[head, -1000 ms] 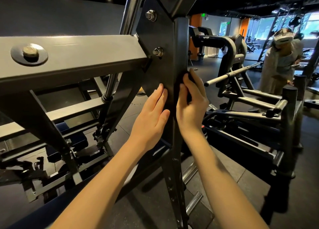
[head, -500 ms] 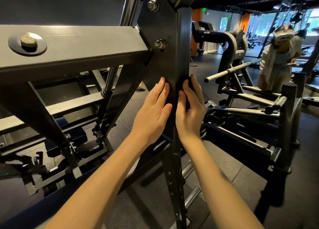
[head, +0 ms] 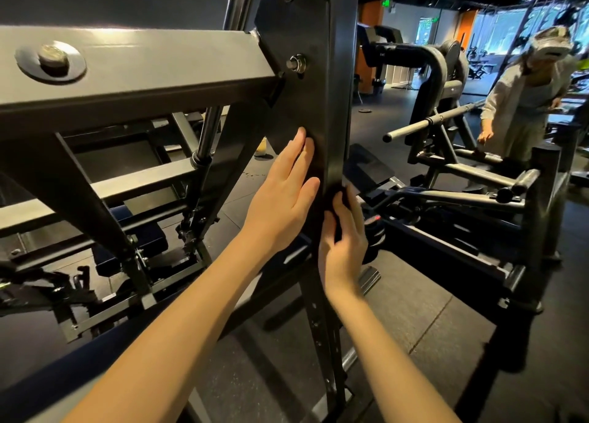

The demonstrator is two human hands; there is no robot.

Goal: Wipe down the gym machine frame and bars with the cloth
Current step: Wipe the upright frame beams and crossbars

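Head view: left hand (head: 283, 196) reaches up on an extended forearm, grip wide, fingers straight and together, palm flat on the black upright post (head: 338, 104), just below where the grey crossbeam (head: 143, 68) bolts in. Right hand (head: 344, 244) sits lower, just beside the left, at the post's right edge with wrist straight and fingers curled. Its grip holds a dark cloth (head: 333, 198) pinched between thumb and fingers against the post; the cloth is mostly hidden and hard to tell from the black metal.
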